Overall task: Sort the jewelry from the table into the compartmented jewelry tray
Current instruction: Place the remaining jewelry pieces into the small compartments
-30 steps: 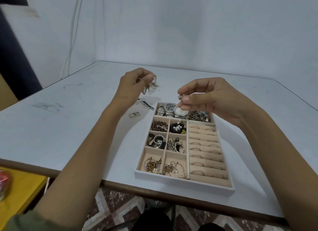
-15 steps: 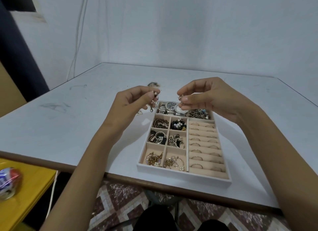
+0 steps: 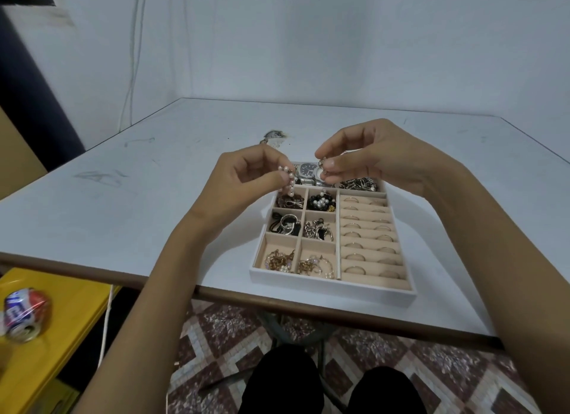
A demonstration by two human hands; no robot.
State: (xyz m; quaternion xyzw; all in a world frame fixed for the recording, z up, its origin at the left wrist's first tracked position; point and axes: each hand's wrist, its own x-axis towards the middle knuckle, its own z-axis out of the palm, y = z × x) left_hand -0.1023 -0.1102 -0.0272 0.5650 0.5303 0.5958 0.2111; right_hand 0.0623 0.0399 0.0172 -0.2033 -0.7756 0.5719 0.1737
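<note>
We see one jewelry tray [image 3: 333, 285] near the front edge of the table [image 3: 123, 213], with six square compartments on its left and ring rows on its right. Two hands hover over its far end. The left hand [image 3: 246, 179] pinches one pearl strand [image 3: 288, 179], which dangles over the far-left square compartment. The right hand [image 3: 370, 154] pinches one small metal piece [image 3: 322, 164] above the watch [image 3: 308, 168]. Beyond them, one loose piece [image 3: 273, 136] lies on the table.

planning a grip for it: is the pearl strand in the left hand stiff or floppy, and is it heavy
Probably floppy: the pearl strand hangs limp from the left hand. Likely light, since a fingertip pinch alone carries it. The smooth round beads may slip through a loose grip.
</note>
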